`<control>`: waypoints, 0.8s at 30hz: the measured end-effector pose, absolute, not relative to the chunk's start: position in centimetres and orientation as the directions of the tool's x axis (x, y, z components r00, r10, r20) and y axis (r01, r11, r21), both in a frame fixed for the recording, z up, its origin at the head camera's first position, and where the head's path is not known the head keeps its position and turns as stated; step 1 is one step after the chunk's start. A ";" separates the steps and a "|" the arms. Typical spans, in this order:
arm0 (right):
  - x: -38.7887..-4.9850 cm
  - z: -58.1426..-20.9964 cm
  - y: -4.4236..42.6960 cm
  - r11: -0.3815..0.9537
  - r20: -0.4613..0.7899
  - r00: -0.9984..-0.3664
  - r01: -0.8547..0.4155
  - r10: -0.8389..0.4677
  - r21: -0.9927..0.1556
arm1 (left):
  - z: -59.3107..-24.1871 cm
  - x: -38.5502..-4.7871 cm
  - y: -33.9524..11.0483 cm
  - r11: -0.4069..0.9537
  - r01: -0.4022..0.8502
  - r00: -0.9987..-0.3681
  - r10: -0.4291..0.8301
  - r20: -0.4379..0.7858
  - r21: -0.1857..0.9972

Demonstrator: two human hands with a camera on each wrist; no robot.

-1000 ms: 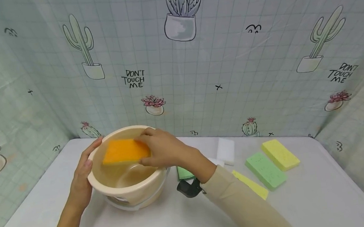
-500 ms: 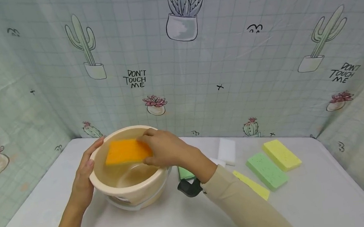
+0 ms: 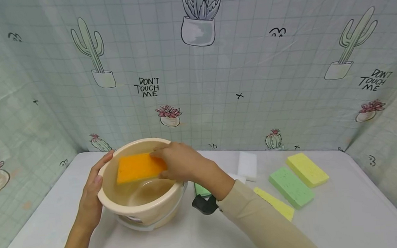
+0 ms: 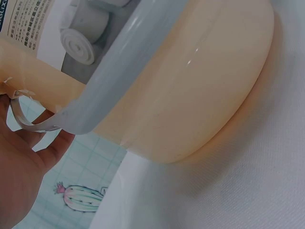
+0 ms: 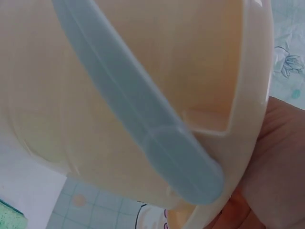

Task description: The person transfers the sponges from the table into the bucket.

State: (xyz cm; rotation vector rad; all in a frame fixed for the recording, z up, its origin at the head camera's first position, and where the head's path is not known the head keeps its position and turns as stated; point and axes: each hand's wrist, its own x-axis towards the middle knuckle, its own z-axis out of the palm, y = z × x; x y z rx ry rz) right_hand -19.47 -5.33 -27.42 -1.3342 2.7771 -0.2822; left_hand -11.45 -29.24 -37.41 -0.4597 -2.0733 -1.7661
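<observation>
A cream bucket [image 3: 164,217] with a grey-blue carrying handle [image 4: 128,57] stands on the white table, its opening tipped towards me. My left hand [image 3: 91,196] grips the left side of its rim; in the left wrist view, fingers lie behind the handle's end. Over the right rim reaches my right hand [image 3: 184,163], pinching an orange sponge [image 3: 139,167] by its right end inside the bucket. The sponge is held at the upper inner wall, above the bottom. In the right wrist view the bucket wall [image 5: 119,157] hides most of that hand.
To the right lie a green sponge [image 3: 291,186], a yellow sponge [image 3: 307,169], a thin yellow piece [image 3: 276,203] and a white block [image 3: 247,166]. Another green piece [image 3: 201,190] is partly behind my right wrist. A printed curtain [image 3: 236,66] hangs behind the table [image 3: 352,205].
The orange sponge has shifted slightly right and down within the bucket, and its left end tilts a little lower. Both hands keep their holds; the bucket stays in place.
</observation>
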 end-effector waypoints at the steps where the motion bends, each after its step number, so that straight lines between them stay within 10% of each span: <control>1: -19.4 -27.4 -5.3 0.611 0.040 -0.627 -0.769 -0.778 -0.186 | -37.4 -11.4 -29.2 0.162 0.480 -0.874 0.006 0.485 0.862; 24: -18.0 -26.0 0.7 0.483 0.277 -0.623 -0.760 -0.731 -0.434 | -37.3 -11.4 -29.2 0.186 0.480 -0.872 -0.006 0.490 0.857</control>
